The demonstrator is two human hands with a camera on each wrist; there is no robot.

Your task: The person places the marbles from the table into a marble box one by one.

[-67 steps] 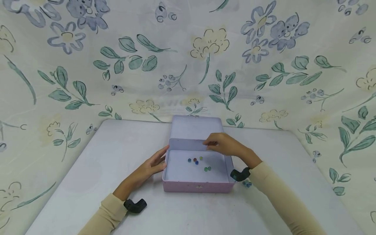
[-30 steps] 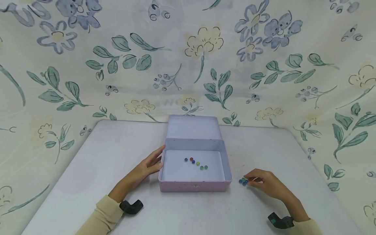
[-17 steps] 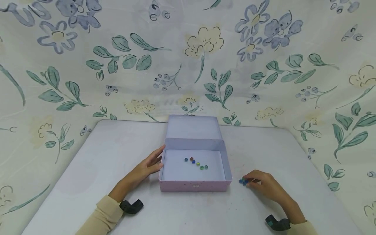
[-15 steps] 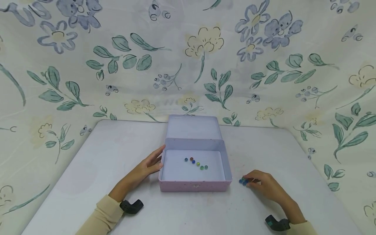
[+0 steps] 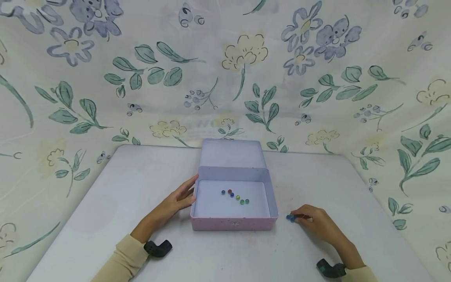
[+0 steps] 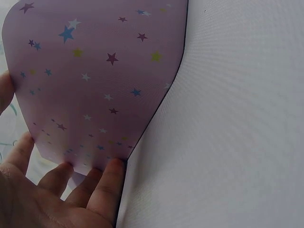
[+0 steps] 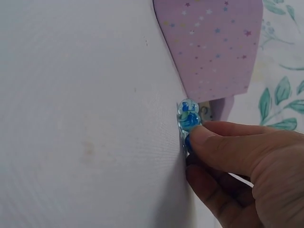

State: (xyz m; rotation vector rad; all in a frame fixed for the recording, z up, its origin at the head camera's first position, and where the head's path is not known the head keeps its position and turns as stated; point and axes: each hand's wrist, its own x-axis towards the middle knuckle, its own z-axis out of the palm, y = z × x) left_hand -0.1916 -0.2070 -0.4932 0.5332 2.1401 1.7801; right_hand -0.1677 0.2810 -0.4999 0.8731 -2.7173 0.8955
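A pink tin box with its lid raised stands mid-table; its outer wall carries small stars in the left wrist view. Inside lie several glass marbles, among them a reddish-brown marble and a yellow-green marble. My left hand rests its fingertips against the box's left side, fingers spread. To the right of the box, my right hand pinches a dark blue marble between thumb and finger at table level, partly hidden by the thumb. Blue-and-clear marbles sit just beside the fingertips.
The white table runs back to a floral cloth hanging behind it. Each wrist wears a black camera mount, the left mount and the right mount.
My right hand has gone from above the box to the marbles on the table at right, then shifted slightly left. The yellow-green marble rolled nearer the box front. The left hand stays at the box.
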